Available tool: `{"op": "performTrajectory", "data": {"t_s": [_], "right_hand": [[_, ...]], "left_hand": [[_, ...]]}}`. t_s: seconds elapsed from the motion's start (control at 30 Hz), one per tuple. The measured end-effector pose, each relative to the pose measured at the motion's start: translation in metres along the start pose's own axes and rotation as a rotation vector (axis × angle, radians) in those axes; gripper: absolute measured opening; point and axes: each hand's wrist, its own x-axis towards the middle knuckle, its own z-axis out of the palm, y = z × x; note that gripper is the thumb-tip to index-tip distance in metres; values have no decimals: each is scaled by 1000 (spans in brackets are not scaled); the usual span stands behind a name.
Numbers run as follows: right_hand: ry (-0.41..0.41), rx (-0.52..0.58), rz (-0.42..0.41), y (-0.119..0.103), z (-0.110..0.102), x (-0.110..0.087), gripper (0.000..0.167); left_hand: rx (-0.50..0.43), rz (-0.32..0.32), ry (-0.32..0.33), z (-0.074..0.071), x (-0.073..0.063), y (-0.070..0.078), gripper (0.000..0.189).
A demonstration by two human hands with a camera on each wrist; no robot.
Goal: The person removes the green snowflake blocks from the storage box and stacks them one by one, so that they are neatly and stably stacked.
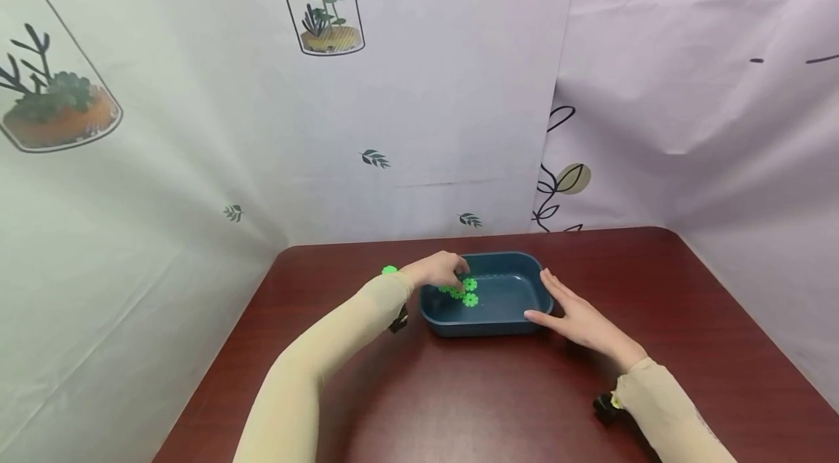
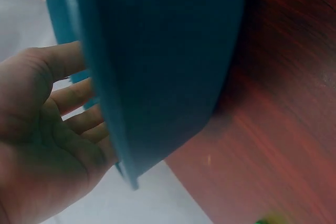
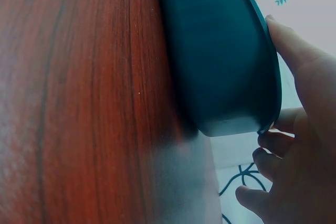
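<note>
A dark blue rectangular basin (image 1: 488, 328) with rounded corners stands on the table. Several bright green flower-shaped pieces (image 1: 470, 300) lie in its left part. My left hand (image 1: 438, 268) reaches over the left rim, thumb and fingers apart just above those pieces; in the left wrist view the basin wall (image 2: 163, 66) hides the fingertips. At the opposite end, my right hand (image 1: 580, 317) has its thumb and fingers spread at the right rim. The right wrist view shows the thumb and fingertips right at the rim of the basin (image 3: 226, 56).
Another green flower-shaped piece (image 1: 390, 269) shows beside the left wrist, outside the basin. The dark red wooden table (image 1: 472, 397) ends at a pale fabric backdrop (image 1: 432, 121) printed with plants. A black wrist device (image 1: 609, 408) sits under the right sleeve.
</note>
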Motion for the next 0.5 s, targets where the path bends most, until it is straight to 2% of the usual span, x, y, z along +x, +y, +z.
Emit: {"op": "performTrajectory", "data": {"t_s": [0.17, 0.5], "right_hand": [[-3, 6, -2, -1, 1, 0, 102], [0, 12, 1, 0, -1, -1, 103]], "left_hand": [[-20, -21, -21, 7, 4, -2, 46], [2, 28, -33, 12, 10, 2, 39]]}}
